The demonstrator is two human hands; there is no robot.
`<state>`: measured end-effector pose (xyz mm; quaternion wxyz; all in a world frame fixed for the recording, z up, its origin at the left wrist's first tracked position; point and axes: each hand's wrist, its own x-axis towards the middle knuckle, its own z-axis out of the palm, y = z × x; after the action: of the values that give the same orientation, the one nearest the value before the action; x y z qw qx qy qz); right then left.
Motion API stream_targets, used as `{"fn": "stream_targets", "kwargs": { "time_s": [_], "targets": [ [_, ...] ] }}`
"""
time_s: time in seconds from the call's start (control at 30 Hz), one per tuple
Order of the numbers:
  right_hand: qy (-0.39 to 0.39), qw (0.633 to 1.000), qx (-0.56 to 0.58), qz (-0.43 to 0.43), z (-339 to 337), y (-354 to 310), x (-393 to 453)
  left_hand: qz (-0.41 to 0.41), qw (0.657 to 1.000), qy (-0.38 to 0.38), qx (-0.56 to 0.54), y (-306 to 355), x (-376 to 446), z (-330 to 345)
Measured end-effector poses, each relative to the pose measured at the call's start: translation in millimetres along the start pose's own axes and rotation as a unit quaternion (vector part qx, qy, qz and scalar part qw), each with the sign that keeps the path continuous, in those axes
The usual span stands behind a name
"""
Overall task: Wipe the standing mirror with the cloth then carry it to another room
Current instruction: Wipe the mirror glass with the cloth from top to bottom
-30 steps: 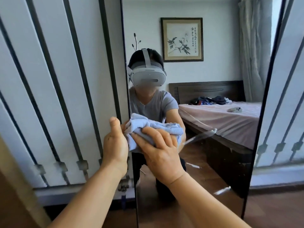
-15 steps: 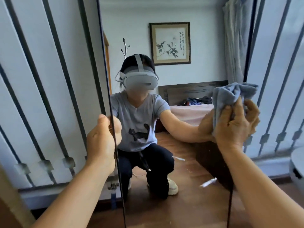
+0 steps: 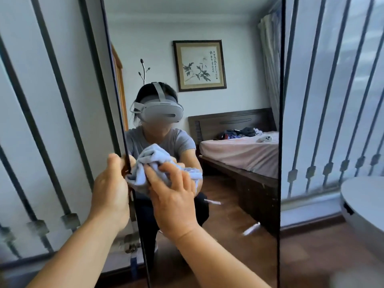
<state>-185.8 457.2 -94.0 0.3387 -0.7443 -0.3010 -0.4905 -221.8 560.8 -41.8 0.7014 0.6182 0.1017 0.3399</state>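
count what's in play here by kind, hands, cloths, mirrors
hands: 2, left hand gripping the mirror's left edge, right hand pressing the cloth to the glass
cloths: 1, light blue cloth
mirrors: 1, standing mirror
total: 4

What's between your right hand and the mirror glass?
The cloth: the right hand presses it against the mirror, seen in the head view.
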Motion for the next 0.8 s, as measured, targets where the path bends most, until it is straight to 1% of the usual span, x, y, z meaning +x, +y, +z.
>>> {"fn": "stream_targets", "kwargs": {
  "time_s": [0.1,0.17,0.23,0.3,0.4,0.47,0.57,0.67,0.7,0.73,0.8],
  "targets": [
    [-0.025,0.999,-0.002,-0.021,-2.3,2.7,-0.2,0.004,1.000,0.002,-0.002,0.5,1.5,-1.0],
    [-0.010,1.000,-0.012,-0.013,-10.9,18.7,6.5,0.033,0.999,0.005,0.005,0.8,-0.4,-0.7],
    [0.048,0.998,-0.021,0.041,-20.5,43.5,15.7,0.055,0.998,-0.002,0.021,0.4,-3.1,0.4],
    [0.113,0.987,-0.006,0.116,-34.4,74.3,24.2,0.068,0.997,-0.010,0.027,-0.6,-4.0,0.5],
    [0.160,0.953,0.024,0.256,-57.1,128.5,25.4,0.072,0.997,-0.009,0.027,-2.1,-2.4,0.2],
    [0.189,0.934,0.011,0.302,-68.4,153.0,18.3,0.063,0.998,-0.011,0.025,-3.0,-2.2,-1.1],
    [0.203,0.931,-0.002,0.303,-71.2,159.5,10.2,0.040,0.999,-0.011,0.028,-1.9,-1.9,-4.1],
    [0.211,0.920,0.012,0.330,-60.1,142.7,4.6,0.018,0.999,-0.017,0.028,-6.1,-4.4,-6.5],
    [0.205,0.921,0.015,0.331,-54.3,132.4,0.4,0.013,0.999,-0.018,0.029,-9.4,-5.6,-8.0],
    [0.195,0.927,0.015,0.319,-47.7,120.8,-5.0,0.010,0.999,-0.017,0.034,-13.5,-6.3,-10.2],
    [0.172,0.949,0.016,0.264,-31.5,92.6,-19.2,0.005,0.999,-0.011,0.050,-21.2,-6.3,-13.7]
  ]
}}
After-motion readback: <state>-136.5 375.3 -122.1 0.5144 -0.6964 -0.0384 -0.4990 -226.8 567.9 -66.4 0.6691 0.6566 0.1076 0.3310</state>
